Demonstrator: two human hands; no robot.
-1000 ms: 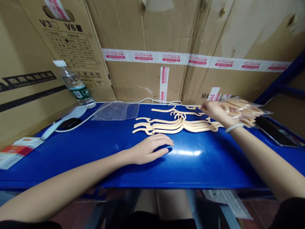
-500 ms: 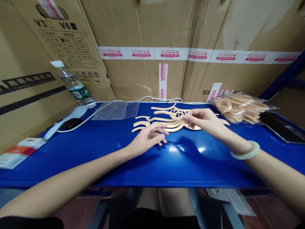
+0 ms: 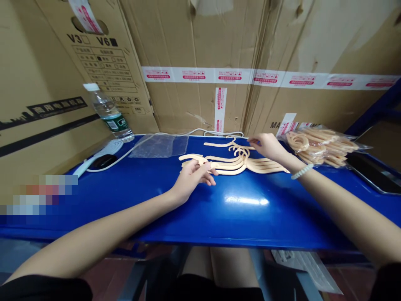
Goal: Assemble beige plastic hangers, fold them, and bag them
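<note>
Light, stiff hanger piece suits a pinch at its wider part

The left grip has the beige hanger piece pinched between thumb and fingers, its curved tip jutting out on the grip's far left side. It looks like moulded plastic: probably light, rigid and smooth, so likely to twist if taken by the slim tip. The wider part nearest the thumb should hold steadier; hard bending might crack it. Just right of this grip, stacked hangers lie on the worktop. The right grip is beyond them, near the far hanger; whether it holds anything, I cannot tell.
</note>
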